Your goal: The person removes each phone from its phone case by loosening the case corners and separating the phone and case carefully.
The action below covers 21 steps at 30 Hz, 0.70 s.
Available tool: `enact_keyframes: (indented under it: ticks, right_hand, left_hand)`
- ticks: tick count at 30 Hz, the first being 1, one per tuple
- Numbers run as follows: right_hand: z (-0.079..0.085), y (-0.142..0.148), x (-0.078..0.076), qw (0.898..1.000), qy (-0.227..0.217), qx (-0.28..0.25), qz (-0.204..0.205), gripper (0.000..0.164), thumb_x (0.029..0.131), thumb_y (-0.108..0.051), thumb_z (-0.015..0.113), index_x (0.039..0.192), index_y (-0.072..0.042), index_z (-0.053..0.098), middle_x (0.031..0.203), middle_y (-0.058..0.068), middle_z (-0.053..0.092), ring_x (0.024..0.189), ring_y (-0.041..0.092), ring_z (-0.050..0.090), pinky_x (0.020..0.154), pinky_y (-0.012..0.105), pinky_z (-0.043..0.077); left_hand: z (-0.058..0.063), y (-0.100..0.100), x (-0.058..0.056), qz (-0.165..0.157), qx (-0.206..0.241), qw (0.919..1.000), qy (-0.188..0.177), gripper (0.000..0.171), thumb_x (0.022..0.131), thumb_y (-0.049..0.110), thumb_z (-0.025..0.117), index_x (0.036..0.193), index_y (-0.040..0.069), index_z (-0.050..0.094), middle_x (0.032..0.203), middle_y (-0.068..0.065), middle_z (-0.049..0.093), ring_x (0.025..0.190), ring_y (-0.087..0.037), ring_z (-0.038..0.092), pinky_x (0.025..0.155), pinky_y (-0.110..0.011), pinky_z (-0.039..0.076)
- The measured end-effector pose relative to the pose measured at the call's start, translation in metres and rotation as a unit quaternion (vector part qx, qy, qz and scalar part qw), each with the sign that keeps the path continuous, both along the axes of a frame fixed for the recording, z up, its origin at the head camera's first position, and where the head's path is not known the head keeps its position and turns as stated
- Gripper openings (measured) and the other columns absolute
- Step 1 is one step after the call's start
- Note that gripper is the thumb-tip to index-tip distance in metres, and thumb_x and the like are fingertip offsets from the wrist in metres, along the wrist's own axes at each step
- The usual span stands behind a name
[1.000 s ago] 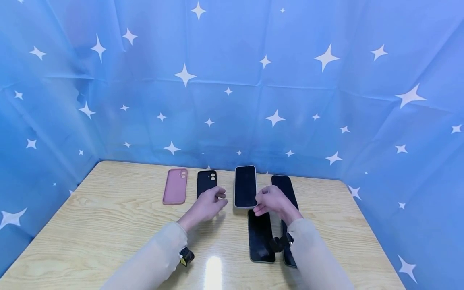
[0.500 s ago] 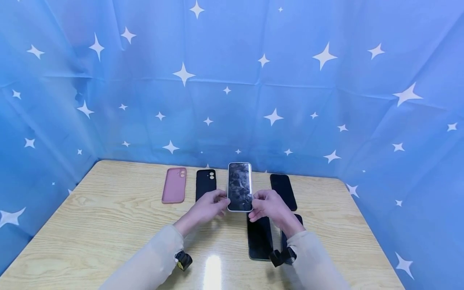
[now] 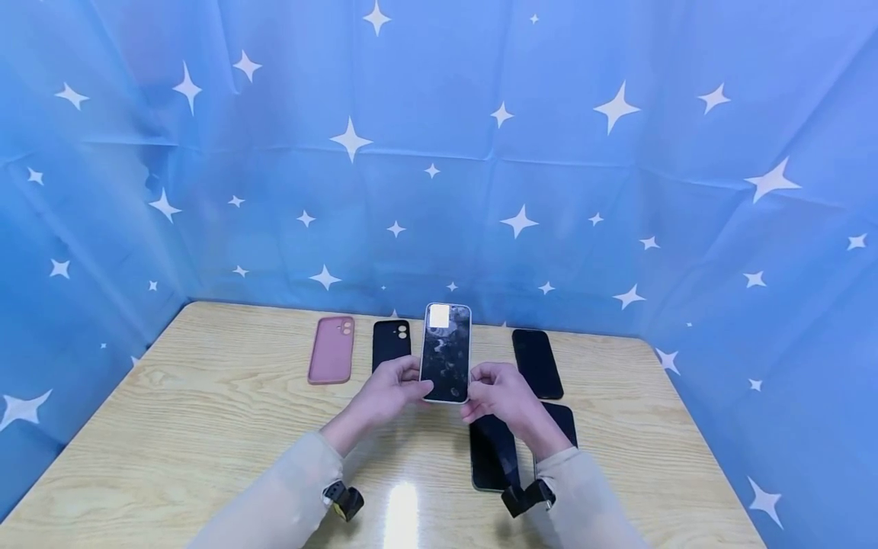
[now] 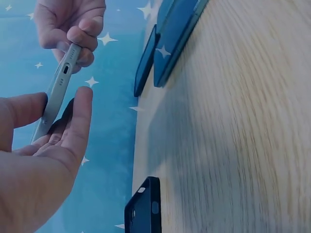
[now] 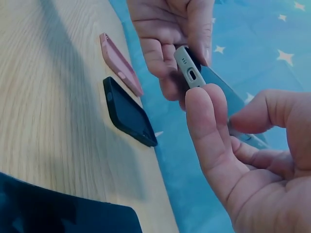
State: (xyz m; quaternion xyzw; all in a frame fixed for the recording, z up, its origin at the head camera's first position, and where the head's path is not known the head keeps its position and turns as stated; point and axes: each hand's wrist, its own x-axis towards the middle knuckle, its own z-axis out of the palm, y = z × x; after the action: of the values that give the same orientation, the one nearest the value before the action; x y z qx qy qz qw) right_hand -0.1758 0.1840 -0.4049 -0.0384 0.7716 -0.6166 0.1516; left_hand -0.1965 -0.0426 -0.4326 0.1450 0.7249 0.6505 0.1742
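Note:
A dark-screened smartphone in a light case (image 3: 446, 358) is held up over the back of the table, tilted toward the camera. My left hand (image 3: 384, 393) grips its lower left side, thumb on the front and fingers behind. At the lower right corner, my right hand (image 3: 504, 396) pinches the case edge between thumb and fingers. Both wrist views show the bottom end with its port slot, on the cased smartphone (image 4: 59, 90) at left and on the same smartphone (image 5: 188, 68) near the centre. Light glares off the upper screen in the head view.
A pink phone case (image 3: 331, 351) and a black phone case (image 3: 391, 341) lie at the back left. Several dark phones lie to the right: one at the back (image 3: 537, 363), one nearer (image 3: 492, 457), and one partly under my right arm (image 3: 562, 423). A blue starry curtain (image 3: 439, 191) hangs behind.
The cased smartphone has been lifted off the table and shifted left, its screen tilting up toward the camera. My left hand has moved from beside it to gripping it.

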Motion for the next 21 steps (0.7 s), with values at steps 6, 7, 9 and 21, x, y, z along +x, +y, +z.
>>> enact_keyframes:
  ticks: [6, 7, 9, 21]
  right_hand:
    - [-0.001, -0.002, 0.004, 1.0, -0.002, -0.01, 0.015, 0.012, 0.092, 0.003, 0.05, 0.098, 0.008, 0.059, 0.075, 0.011, 0.071, 0.065, 0.018, 0.072, 0.073, 0.039, 0.067]
    - [-0.002, -0.002, 0.004, 1.0, -0.002, -0.013, 0.02, 0.012, 0.092, 0.003, 0.05, 0.098, 0.008, 0.058, 0.075, 0.011, 0.071, 0.065, 0.018, 0.072, 0.073, 0.039, 0.067]
    - [-0.003, -0.002, 0.005, 0.999, -0.002, -0.019, 0.028, 0.012, 0.092, 0.004, 0.05, 0.098, 0.009, 0.058, 0.076, 0.01, 0.07, 0.066, 0.018, 0.072, 0.074, 0.04, 0.067]
    - [-0.004, 0.003, 0.004, 0.997, 0.046, 0.023, 0.061, 0.012, 0.094, 0.0, 0.058, 0.101, 0.009, 0.062, 0.084, 0.013, 0.07, 0.077, 0.026, 0.071, 0.077, 0.04, 0.066]
  left_hand:
    - [0.002, -0.003, 0.007, 0.001, 0.032, 0.9993, -0.02, 0.031, 0.102, 0.003, 0.059, 0.131, -0.006, 0.057, 0.121, -0.021, 0.072, 0.099, -0.031, 0.075, 0.1, -0.048, 0.058]
    - [0.002, -0.003, 0.008, -0.001, 0.043, 0.9988, -0.023, 0.03, 0.102, 0.001, 0.058, 0.13, -0.007, 0.056, 0.121, -0.022, 0.071, 0.099, -0.031, 0.075, 0.099, -0.049, 0.058]
    - [0.0, -0.003, 0.009, -0.006, 0.064, 0.9976, -0.024, 0.027, 0.101, -0.003, 0.057, 0.127, -0.01, 0.054, 0.12, -0.025, 0.071, 0.099, -0.032, 0.075, 0.097, -0.054, 0.058]
    - [-0.004, -0.011, 0.018, -0.018, 0.096, 0.9951, -0.014, 0.019, 0.097, -0.01, 0.055, 0.115, -0.013, 0.052, 0.095, -0.017, 0.068, 0.091, -0.024, 0.073, 0.089, -0.057, 0.061]
